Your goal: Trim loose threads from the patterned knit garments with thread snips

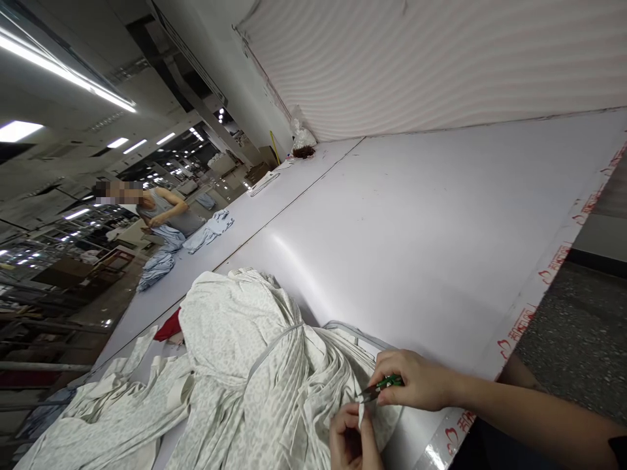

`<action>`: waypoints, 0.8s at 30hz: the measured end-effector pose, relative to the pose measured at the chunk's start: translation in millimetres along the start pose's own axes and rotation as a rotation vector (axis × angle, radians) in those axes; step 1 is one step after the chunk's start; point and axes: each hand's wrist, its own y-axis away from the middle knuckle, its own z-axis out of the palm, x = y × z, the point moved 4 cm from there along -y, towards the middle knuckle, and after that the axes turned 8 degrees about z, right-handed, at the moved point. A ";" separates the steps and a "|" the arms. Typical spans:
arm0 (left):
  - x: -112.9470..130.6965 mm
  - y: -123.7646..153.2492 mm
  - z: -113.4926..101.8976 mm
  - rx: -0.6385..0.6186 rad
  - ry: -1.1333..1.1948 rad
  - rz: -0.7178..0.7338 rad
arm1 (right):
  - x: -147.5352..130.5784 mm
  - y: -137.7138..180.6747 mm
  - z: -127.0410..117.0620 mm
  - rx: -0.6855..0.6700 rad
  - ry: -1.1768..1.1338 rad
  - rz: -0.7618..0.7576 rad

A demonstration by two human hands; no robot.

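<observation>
Partly cropped below, left fingers (344, 419) pinching white fabric (361, 414), right fingers (392, 395) gripping green-handled snips (381, 386), rear end hidden.

Two hands: one left hand (368, 449) and one right hand (414, 378). One pair of snips (390, 380). One pale bundle (235, 313), its layers too many to count, with one grey tie (274, 345) around it. One bench (411, 228), with at least five red prints (519, 328) along its right edge. One red cloth (169, 326). At far left, one co-worker (159, 209) and two blue heaps (157, 267). At the far end, one clear bag (304, 136) and one yellow stick (275, 149). At least six ceiling lights (63, 63).
</observation>
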 end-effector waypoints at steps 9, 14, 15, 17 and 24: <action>-18.3 -1.4 -6.7 0.054 0.223 -0.519 | -5.5 4.3 14.0 0.148 0.158 -0.132; -17.6 -2.4 -6.4 0.044 0.252 -0.545 | -8.2 4.9 14.6 0.166 0.157 -0.114; -16.5 -2.6 -5.9 0.040 0.250 -0.538 | -8.6 4.9 14.5 0.160 0.159 -0.115; -13.4 -2.9 -4.8 0.040 0.240 -0.513 | -8.6 5.5 14.1 0.162 0.186 -0.128; -4.8 0.0 -3.0 0.013 0.142 -0.355 | -11.4 12.3 18.1 0.191 0.374 -0.308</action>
